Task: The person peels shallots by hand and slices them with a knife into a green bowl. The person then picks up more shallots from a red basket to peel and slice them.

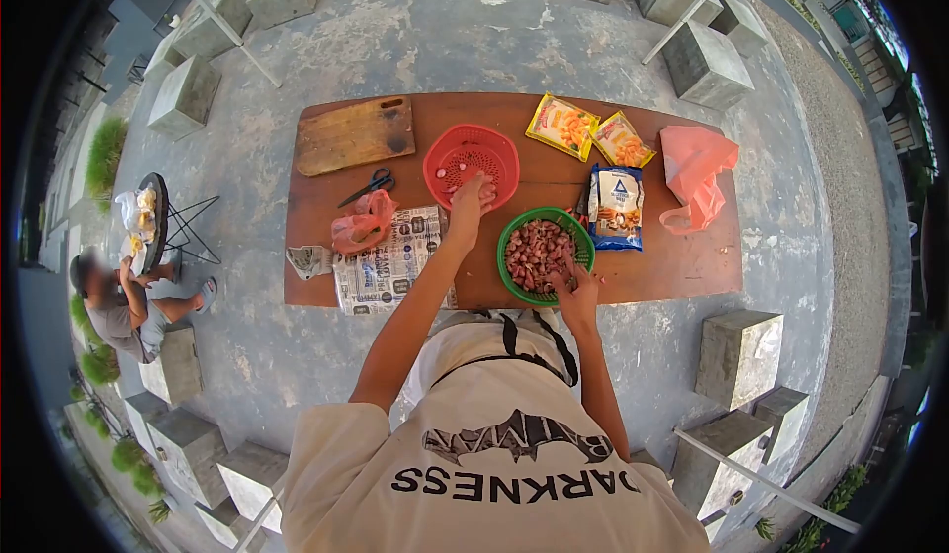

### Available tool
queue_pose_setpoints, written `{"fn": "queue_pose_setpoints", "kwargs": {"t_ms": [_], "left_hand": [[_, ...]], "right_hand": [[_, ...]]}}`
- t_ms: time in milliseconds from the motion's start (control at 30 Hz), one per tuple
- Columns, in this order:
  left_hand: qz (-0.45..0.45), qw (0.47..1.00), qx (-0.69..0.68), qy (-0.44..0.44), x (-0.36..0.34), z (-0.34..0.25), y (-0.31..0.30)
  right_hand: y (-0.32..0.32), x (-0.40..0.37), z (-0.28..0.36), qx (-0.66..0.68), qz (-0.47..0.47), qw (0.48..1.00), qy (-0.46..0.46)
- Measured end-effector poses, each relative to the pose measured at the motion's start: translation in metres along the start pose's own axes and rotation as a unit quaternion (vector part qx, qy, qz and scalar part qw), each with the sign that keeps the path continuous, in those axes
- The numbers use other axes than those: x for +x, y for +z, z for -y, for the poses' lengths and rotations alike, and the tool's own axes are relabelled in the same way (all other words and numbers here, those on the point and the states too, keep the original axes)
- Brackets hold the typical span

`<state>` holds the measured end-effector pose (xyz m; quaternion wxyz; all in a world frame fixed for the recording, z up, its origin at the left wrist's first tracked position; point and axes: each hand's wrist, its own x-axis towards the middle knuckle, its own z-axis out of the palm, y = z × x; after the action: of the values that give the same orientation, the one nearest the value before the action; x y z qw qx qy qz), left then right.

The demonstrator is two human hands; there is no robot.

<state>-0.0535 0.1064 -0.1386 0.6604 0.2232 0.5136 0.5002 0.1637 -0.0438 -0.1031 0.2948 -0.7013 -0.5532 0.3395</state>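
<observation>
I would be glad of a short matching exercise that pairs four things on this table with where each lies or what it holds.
Column 1
1. Red basket
2. Scissors
3. Green basket
4. Wooden board

Column 2
A. Heaped with small reddish pieces
B. At the far left corner of the table
C. Holds only a few pale pieces
D. Beside a small red plastic bag

Right pairs: 1-C, 2-D, 3-A, 4-B

Both baskets (pixel 505 148) stand right of the cutting board (pixel 356 138).
</observation>
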Motion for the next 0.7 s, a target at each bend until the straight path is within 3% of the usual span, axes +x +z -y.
{"fn": "queue_pose_setpoints", "kwargs": {"t_ms": [33, 67, 100, 167, 200, 267, 400, 433, 467, 500, 533, 600, 633, 667, 700], "left_hand": [[0.001, 1.000, 0.002, 0.003, 0.012, 0.012, -0.007], [-0.072, 0.981, 0.162, 0.074, 0.023, 0.021, -0.016], [-0.145, 0.927, 0.315, 0.142, 0.030, 0.021, -0.023], [-0.125, 0.921, 0.303, 0.209, 0.003, 0.021, -0.041], [-0.099, 0.943, 0.277, 0.154, -0.015, 0.028, -0.062], [-0.065, 0.975, 0.202, 0.067, -0.071, 0.034, -0.091], [-0.142, 0.941, 0.282, -0.123, -0.173, 0.110, -0.194], [-0.150, 0.935, 0.250, -0.201, -0.196, 0.125, -0.212], [-0.158, 0.923, 0.213, -0.278, -0.219, 0.142, -0.231], [-0.177, 0.920, -0.053, -0.346, -0.242, 0.165, -0.263], [-0.184, 0.847, -0.317, -0.385, -0.260, 0.192, -0.294], [-0.443, 0.728, -0.096, -0.514, -0.281, 0.227, -0.314], [-0.510, 0.698, -0.083, -0.496, -0.289, 0.229, -0.314], [-0.544, 0.708, -0.121, -0.434, -0.290, 0.233, -0.314], [-0.559, 0.720, -0.166, -0.376, -0.287, 0.230, -0.304]], "right_hand": [[0.020, 0.010, -0.042, -0.041, -0.044, 0.997, -0.051], [0.031, 0.016, -0.069, -0.083, -0.087, 0.987, -0.102], [0.031, 0.015, -0.077, -0.080, -0.089, 0.987, -0.106], [0.033, 0.012, -0.087, -0.110, -0.089, 0.990, 0.009], [0.028, 0.013, -0.081, -0.106, -0.092, 0.990, 0.008], [0.011, 0.008, -0.064, -0.081, -0.085, 0.984, 0.131], [0.002, 0.010, -0.072, -0.115, -0.061, 0.981, 0.147], [0.003, 0.009, -0.074, -0.071, -0.084, 0.984, 0.139], [0.003, 0.007, -0.076, -0.029, -0.105, 0.985, 0.131], [0.006, 0.006, -0.085, -0.034, -0.098, 0.986, 0.132], [0.012, 0.007, -0.099, -0.020, -0.101, 0.987, 0.123], [0.017, 0.007, -0.104, -0.009, -0.099, 0.989, 0.113], [0.018, 0.006, -0.103, -0.062, -0.099, 0.993, 0.033], [0.014, 0.002, -0.103, -0.120, -0.095, 0.987, -0.047], [0.009, 0.000, -0.105, -0.131, -0.086, 0.986, -0.051]]}}
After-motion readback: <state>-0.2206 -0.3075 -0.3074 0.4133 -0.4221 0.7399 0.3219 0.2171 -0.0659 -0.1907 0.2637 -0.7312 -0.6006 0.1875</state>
